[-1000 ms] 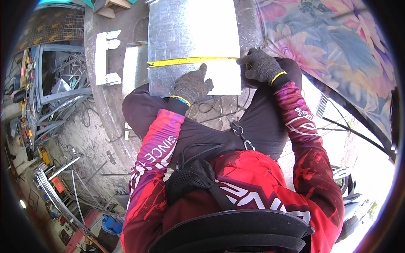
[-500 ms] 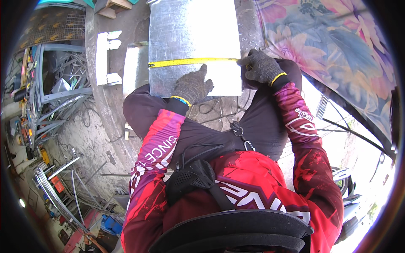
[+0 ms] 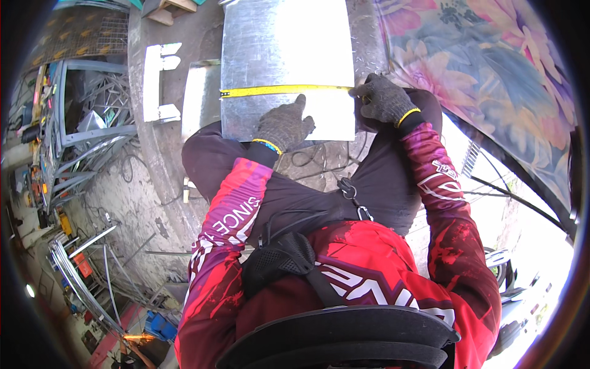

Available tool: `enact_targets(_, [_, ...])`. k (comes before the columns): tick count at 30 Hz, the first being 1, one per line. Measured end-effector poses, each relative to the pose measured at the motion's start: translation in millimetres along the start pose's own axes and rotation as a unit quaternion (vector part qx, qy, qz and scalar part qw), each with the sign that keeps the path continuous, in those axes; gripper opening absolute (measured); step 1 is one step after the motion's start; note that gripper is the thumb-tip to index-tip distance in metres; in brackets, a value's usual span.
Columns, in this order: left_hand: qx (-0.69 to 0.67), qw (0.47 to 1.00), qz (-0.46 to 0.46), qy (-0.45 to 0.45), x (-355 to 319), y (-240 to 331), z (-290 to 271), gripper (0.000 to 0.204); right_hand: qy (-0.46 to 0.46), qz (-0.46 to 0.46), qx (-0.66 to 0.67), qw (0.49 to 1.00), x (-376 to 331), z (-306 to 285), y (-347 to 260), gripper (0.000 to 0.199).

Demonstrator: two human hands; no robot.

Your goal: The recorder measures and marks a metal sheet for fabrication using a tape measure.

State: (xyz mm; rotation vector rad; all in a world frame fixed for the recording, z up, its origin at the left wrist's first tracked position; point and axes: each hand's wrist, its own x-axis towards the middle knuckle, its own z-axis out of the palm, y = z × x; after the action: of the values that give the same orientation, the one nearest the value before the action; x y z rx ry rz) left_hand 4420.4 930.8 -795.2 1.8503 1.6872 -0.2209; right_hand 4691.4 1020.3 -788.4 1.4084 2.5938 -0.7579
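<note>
A dull grey galvanised metal sheet (image 3: 286, 55) lies flat on the ground in front of the seated person, its near edge over their knees, its long axis running away from them. A yellow tape measure blade (image 3: 286, 91) stretches across the sheet from its left edge to its right edge. The gloved left hand (image 3: 284, 125) rests flat, fingers spread and unclenched, pressing the sheet just below the tape near the near edge. The gloved right hand (image 3: 384, 99) is curled closed around the tape's end at the sheet's right edge.
</note>
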Motion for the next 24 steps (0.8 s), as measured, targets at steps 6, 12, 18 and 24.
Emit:
enact_targets(6, [-0.006, 1.0, -0.004, -0.004, -0.2, -0.3, 0.1, 0.075, 0.004, -0.003, 0.011, 1.0, -0.6, -0.5, -1.1, 0.049])
enact_targets(12, [-0.009, 1.0, 0.0, 0.002, -1.5, 1.7, -2.0, 0.075, -0.015, 0.012, 0.008, 1.0, -1.1, -2.6, -2.5, 0.035])
enact_targets(18, [-0.026, 1.0, -0.01, -0.007, -3.6, 2.8, -4.5, 0.074, -0.001, 0.007, 0.026, 1.0, -0.7, -1.7, -4.2, 0.038])
enact_targets(24, [-0.015, 1.0, 0.003, 0.006, -2.4, 1.7, -1.6, 0.072, 0.009, 0.001, 0.039, 0.999, 0.2, 0.6, -0.7, 0.036])
